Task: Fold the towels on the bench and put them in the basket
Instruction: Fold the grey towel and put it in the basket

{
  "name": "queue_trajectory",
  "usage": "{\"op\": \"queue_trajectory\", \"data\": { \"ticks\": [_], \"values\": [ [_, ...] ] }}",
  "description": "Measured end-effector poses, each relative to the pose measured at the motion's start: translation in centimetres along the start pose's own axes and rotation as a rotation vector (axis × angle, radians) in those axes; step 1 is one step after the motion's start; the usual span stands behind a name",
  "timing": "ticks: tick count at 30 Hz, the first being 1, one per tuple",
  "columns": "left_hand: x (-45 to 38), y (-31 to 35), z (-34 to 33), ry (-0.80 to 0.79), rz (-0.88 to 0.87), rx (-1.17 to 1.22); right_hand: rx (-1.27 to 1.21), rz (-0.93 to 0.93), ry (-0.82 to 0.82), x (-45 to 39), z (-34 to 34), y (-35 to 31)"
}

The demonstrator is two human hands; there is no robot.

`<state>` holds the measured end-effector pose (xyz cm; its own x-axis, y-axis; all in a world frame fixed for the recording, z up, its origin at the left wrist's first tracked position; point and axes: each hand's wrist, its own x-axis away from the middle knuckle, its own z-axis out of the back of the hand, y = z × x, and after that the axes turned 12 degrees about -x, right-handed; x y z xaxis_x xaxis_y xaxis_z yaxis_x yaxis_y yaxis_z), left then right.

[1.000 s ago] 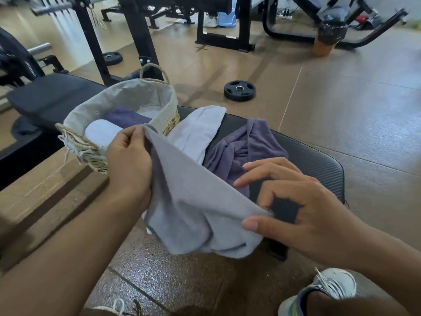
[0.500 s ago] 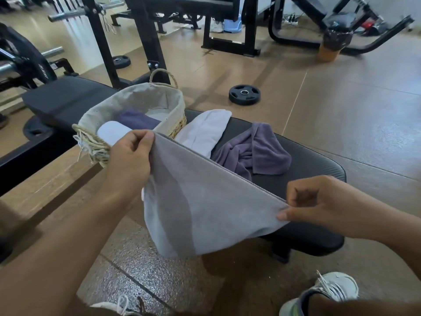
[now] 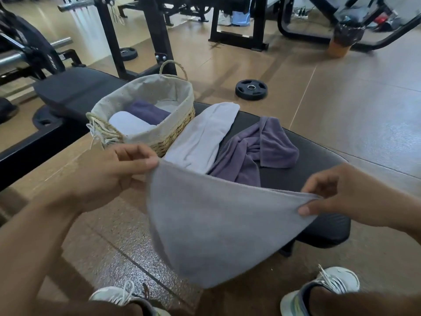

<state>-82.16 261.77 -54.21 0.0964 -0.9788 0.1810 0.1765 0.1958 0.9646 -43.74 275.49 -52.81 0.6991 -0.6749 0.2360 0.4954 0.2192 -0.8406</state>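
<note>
Grey towel (image 3: 218, 226) between both hands (image 3: 337, 197).

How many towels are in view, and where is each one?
5: grey towel held by both hands; white towel and purple towel on the bench; two folded ones, white and purple, in the basket. More may lie hidden beneath.

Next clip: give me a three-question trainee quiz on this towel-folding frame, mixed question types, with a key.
1. True or false: the woven straw basket with cloth liner is empty.
2. The grey towel is pinched by: A) left hand only B) right hand only C) both.
3. What colour is the crumpled towel on the black padded bench?

Key: 1 false, it holds folded towels; 2 C; 3 purple.
</note>
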Motion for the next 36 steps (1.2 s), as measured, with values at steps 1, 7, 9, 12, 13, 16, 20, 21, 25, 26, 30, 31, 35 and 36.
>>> {"op": "queue_trajectory", "data": {
  "ticks": [1,7,9,12,13,16,20,21,25,26,30,31,35,36],
  "values": [
    [-0.5,-0.4,-0.1,0.121,-0.009,-0.057,-0.045,0.067,0.017,0.2,0.1,0.1],
    [-2.3,-1.1,-1.1,0.261,0.075,-0.116,-0.04,0.199,0.196,0.1,-0.3,-0.1],
    [-2.6,-1.0,-1.3,0.247,0.072,-0.136,0.246,0.075,0.343,-0.5,0.2,1.0],
    [-3.0,-1.0,-1.8,0.154,0.114,-0.143,0.328,0.018,0.348,-0.6,0.6,1.5],
    [-3.3,-1.2,-1.9,0.176,0.139,-0.135,0.286,0.042,0.333,-0.5,0.7,1.6],
    [-4.4,-2.0,-2.3,0.384,0.212,-0.142,0.135,0.118,0.242,-0.1,0.4,1.1],
    [-4.7,-2.4,-3.1,0.347,0.209,-0.19,-0.161,0.079,0.219,0.1,0.5,0.3],
    [-4.7,-2.4,-3.2,0.337,0.201,-0.209,-0.171,0.046,0.29,0.0,0.7,0.6],
    [-4.9,-2.1,-4.2,0.381,0.174,-0.24,-0.213,-0.045,0.497,-0.1,0.3,0.9],
    [-5.0,-2.1,-4.6,0.403,0.167,-0.216,-0.255,-0.04,0.523,-0.1,0.0,0.6],
    [-5.1,-1.3,-6.5,0.451,0.122,-0.161,-0.284,0.058,0.521,0.3,-1.7,-1.1],
    [-5.1,-1.2,-7.0,0.45,0.107,-0.176,-0.278,0.073,0.499,0.4,-2.0,-1.4],
    [-4.1,-0.2,-10.3,0.378,0.042,-0.184,-0.325,0.069,0.203,1.2,-3.9,-2.8],
    [-3.8,-0.1,-11.2,0.342,0.019,-0.189,-0.352,0.059,0.087,1.4,-4.5,-3.1]
  ]
}}
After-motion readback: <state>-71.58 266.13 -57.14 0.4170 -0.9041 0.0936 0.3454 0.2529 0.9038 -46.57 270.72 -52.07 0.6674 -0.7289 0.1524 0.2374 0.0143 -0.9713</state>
